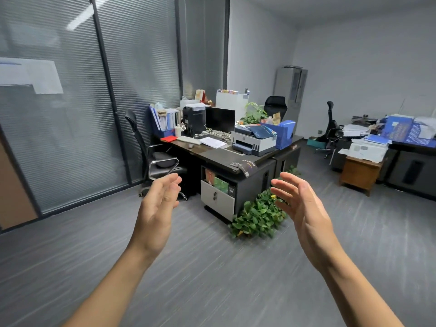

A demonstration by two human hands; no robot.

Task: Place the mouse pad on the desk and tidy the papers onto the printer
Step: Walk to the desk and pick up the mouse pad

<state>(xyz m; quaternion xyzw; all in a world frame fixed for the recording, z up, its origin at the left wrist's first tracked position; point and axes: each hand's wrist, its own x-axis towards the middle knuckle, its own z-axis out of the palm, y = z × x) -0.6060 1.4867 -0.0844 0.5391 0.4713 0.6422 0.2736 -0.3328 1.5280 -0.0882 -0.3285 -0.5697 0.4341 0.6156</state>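
While you stand well back from the desk (213, 153), your left hand (157, 208) and right hand (304, 208) are both raised w/ fingers spread, palms facing each other, holding nothing. At 12 o'clock of your hands, the mouse pad (245, 166) droops over the desk's near corner; the papers (212, 142) lie flat just at 9 o'clock of the printer (253, 142), w/ a blue booklet (263, 131) on its lid.

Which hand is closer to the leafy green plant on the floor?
The right hand. It hangs just above and right of the plant; the left hand is farther off to the plant's left.
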